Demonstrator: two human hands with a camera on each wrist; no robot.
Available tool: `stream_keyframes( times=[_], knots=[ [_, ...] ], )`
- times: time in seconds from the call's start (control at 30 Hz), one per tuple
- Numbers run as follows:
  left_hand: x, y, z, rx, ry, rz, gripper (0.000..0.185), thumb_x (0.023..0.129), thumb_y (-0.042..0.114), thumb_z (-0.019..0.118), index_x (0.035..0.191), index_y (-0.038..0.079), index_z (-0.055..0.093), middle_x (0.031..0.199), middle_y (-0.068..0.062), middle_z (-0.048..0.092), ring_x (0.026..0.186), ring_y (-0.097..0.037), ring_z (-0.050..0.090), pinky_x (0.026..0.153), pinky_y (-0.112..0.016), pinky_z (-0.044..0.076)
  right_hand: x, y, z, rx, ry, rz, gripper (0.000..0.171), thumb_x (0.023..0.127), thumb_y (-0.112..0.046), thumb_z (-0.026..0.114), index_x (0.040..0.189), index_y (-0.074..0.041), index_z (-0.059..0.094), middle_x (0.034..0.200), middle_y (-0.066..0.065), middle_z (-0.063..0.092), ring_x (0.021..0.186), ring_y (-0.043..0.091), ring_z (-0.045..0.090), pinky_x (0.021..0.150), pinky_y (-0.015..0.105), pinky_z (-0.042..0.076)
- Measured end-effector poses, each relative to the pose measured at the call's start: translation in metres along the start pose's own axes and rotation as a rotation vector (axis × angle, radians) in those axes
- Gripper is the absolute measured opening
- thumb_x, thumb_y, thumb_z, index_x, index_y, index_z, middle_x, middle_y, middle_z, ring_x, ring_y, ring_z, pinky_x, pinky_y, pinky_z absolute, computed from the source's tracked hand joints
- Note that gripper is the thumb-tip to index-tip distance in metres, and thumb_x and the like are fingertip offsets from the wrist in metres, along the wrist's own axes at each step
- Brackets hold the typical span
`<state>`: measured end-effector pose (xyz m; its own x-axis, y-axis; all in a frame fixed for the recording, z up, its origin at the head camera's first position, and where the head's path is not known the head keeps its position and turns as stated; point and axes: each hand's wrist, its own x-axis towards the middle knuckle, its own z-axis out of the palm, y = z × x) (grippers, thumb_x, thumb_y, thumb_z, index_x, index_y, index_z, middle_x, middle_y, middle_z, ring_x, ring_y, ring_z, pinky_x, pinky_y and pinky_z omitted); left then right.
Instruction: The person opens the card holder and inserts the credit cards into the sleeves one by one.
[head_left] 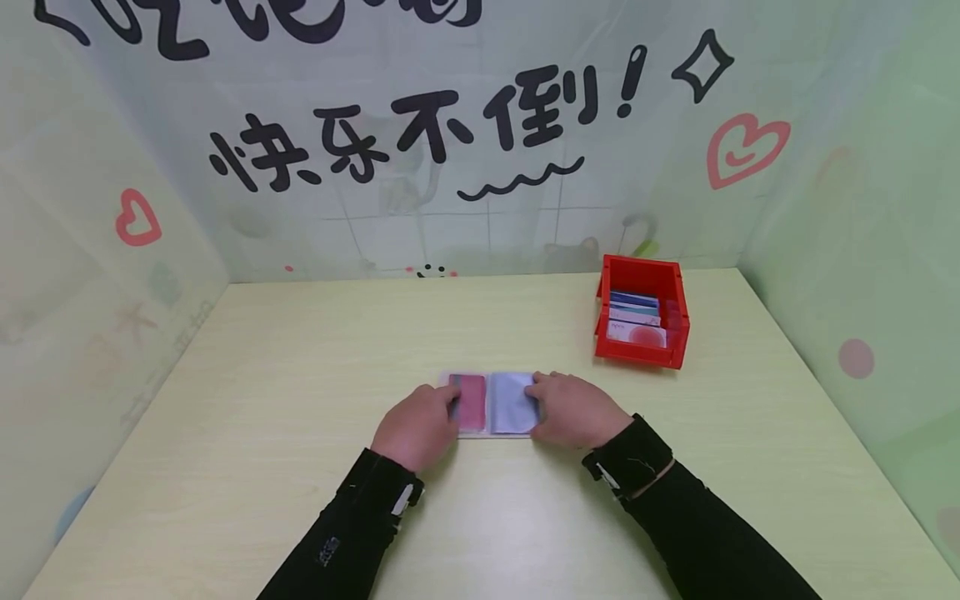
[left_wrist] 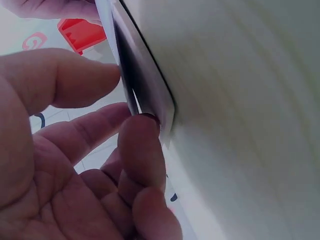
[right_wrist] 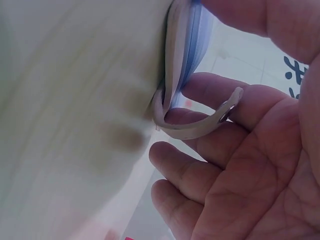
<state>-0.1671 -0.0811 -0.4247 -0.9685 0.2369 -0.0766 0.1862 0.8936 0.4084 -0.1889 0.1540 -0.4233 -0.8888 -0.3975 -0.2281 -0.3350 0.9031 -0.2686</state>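
Observation:
An opened card holder [head_left: 487, 435] lies on the table between the two hands, a pink card [head_left: 472, 402] in its left side and pale blue-lilac sleeves [head_left: 512, 403] on its right. My left hand [head_left: 420, 427] pinches the left edge, thumb over it and a fingertip at the cover's corner in the left wrist view. At the right edge, my right hand [head_left: 576, 410] holds the sleeves and cover with the thumb above and fingers at the side. A pale strap [right_wrist: 192, 129] with a metal snap curves out from the cover across the right fingers.
A red plastic box [head_left: 643, 354] stands at the back right of the wooden table, holding several upright cards [head_left: 636, 321]. A printed cloth backdrop [head_left: 480, 233] rises behind the table, with more cloth at both sides.

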Motion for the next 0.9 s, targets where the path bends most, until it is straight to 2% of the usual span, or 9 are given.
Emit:
stream_keyframes(
  times=[0.17,0.27,0.4,0.67,0.77,0.9],
  knots=[
    [0.002,-0.002,0.001,0.041,0.005,0.003,0.036,0.098,0.011,0.066,0.133,0.009,0.072,0.108,-0.017,0.07,0.086,-0.022,0.062,0.077,-0.039,0.059,0.0,0.0,-0.001,0.002,0.002,-0.001,0.076,0.081,-0.031,0.089,0.148,-0.008,0.061,0.154,0.015,0.057,0.143,0.038,0.054,0.114,0.051,0.051],
    [0.002,-0.003,0.002,0.059,0.029,0.001,0.035,0.096,0.014,0.069,0.131,0.012,0.074,0.11,-0.016,0.068,0.087,-0.025,0.063,0.074,-0.041,0.059,-0.001,-0.001,-0.002,0.016,0.008,0.0,0.075,0.081,-0.031,0.09,0.146,-0.007,0.062,0.148,0.014,0.062,0.133,0.035,0.06,0.11,0.049,0.054],
    [0.001,-0.004,0.002,0.079,0.065,0.002,0.033,0.094,0.017,0.071,0.127,0.014,0.076,0.118,-0.017,0.069,0.096,-0.033,0.066,0.077,-0.048,0.06,-0.002,-0.002,-0.003,0.044,0.021,0.009,0.072,0.08,-0.03,0.091,0.143,-0.008,0.063,0.136,0.011,0.067,0.118,0.028,0.063,0.104,0.045,0.057],
    [0.0,-0.003,0.0,0.061,0.094,0.009,0.029,0.092,0.02,0.074,0.119,0.01,0.074,0.127,-0.02,0.067,0.108,-0.039,0.066,0.086,-0.055,0.058,-0.008,0.002,-0.01,0.127,0.042,0.048,0.074,0.079,-0.034,0.092,0.143,-0.011,0.062,0.121,0.004,0.069,0.104,0.02,0.062,0.097,0.042,0.059],
    [0.0,-0.003,-0.001,0.061,0.103,0.001,0.033,0.093,0.023,0.073,0.123,0.009,0.073,0.131,-0.02,0.066,0.113,-0.041,0.065,0.089,-0.057,0.058,-0.012,0.01,-0.019,0.163,0.057,0.072,0.074,0.083,-0.037,0.088,0.147,-0.012,0.06,0.124,0.005,0.071,0.104,0.022,0.065,0.095,0.043,0.061],
    [-0.001,-0.003,-0.002,0.057,0.096,-0.016,0.045,0.094,0.029,0.073,0.134,0.008,0.069,0.137,-0.021,0.063,0.119,-0.042,0.064,0.093,-0.059,0.057,-0.018,0.028,-0.034,0.202,0.091,0.079,0.069,0.089,-0.039,0.083,0.147,-0.011,0.06,0.133,0.01,0.071,0.114,0.03,0.069,0.092,0.044,0.063]
  ],
)
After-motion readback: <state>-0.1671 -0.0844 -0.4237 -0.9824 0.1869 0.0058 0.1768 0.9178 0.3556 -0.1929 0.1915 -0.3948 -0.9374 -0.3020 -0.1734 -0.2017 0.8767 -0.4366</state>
